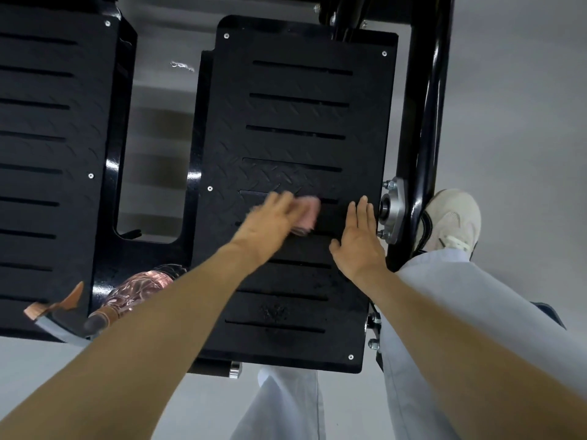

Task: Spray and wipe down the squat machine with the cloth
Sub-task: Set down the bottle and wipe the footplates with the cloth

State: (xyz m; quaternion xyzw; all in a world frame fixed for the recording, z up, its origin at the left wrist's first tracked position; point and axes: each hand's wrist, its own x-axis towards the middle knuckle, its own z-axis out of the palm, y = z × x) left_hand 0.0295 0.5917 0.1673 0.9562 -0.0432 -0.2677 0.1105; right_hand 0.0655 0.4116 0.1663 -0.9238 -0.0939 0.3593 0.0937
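The left hand [273, 217], grip blurred, presses the cloth [310, 214] midway along the footplate [295, 115] stretching ahead; right hand [359, 238] flat by its right edge.

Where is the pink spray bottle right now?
Head view, lower left: the spray bottle sits at the near corner of the left footplate, beside the gap between the plates, partly behind the left forearm.

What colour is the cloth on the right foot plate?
Pink. The cloth, at the fingers of the left hand, shows in the head view, slightly motion-blurred.
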